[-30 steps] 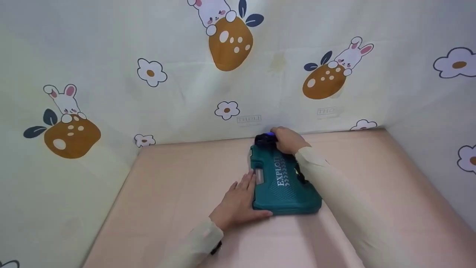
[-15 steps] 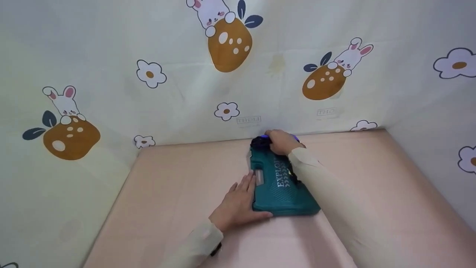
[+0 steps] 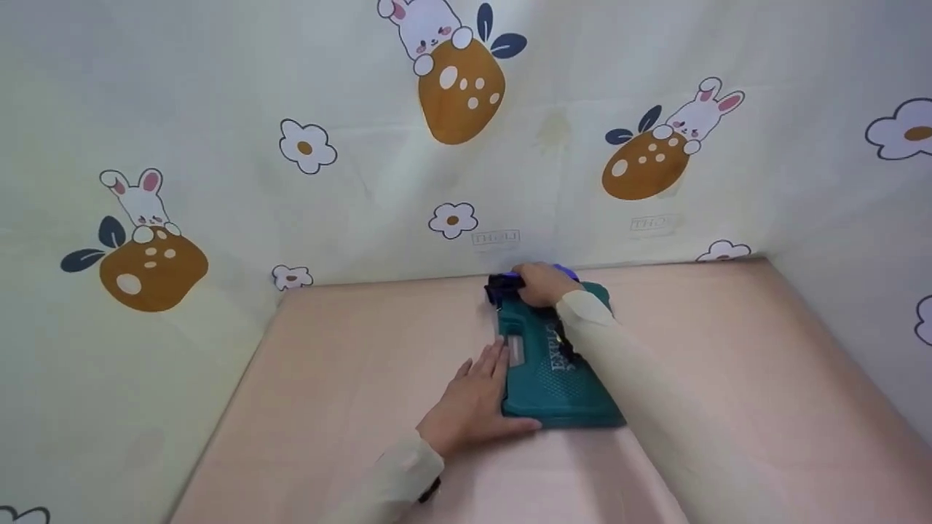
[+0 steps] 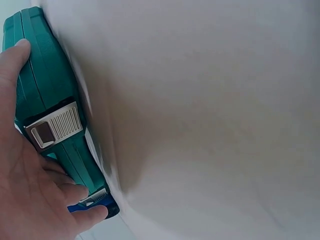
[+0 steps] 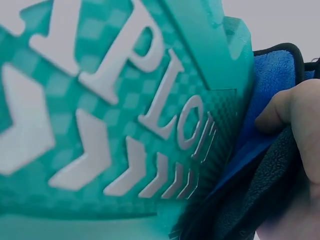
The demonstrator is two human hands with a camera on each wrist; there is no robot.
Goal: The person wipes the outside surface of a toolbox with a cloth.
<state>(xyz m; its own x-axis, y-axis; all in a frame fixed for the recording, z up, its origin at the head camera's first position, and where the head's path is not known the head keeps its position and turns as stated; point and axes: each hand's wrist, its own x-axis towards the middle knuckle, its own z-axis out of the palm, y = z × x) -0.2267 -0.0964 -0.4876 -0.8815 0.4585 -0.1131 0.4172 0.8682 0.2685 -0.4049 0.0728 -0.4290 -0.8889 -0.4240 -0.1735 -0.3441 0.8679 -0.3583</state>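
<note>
Your spread left hand (image 3: 470,407) braces the green case (image 3: 561,404); your right hand (image 3: 544,284) pinches a blue cloth (image 5: 274,70), seemingly for wiping; the next stroke wants firm bracing.

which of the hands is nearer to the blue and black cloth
Right. The right hand grips the blue and black cloth at the far end of the green case. The left hand lies against the case's near left corner, apart from the cloth.
</note>
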